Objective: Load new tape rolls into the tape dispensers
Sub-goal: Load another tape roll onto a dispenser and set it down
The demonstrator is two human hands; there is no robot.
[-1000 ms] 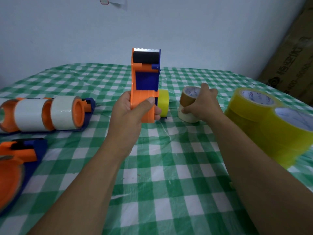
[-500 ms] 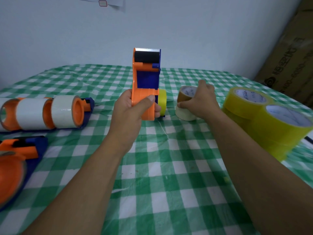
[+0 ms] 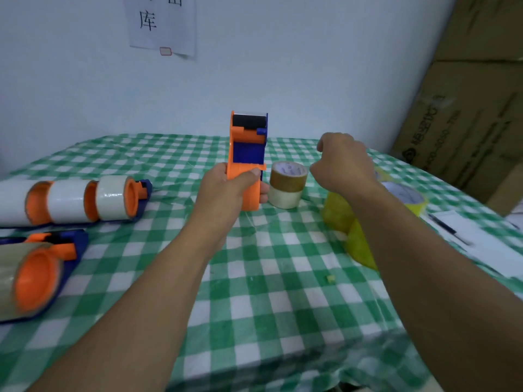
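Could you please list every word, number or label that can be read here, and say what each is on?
"库": on the wall sheet; the characters above it are cut off by the frame.
Box: printed characters and digits, too blurred to read.
Brown roll: core print too small to read.
Yellow roll: core label blurred.

yellow tape rolls [image 3: 339, 213] blur behind the right forearm [image 3: 418, 244], and the near dispenser [image 3: 36, 278] runs off the left edge.
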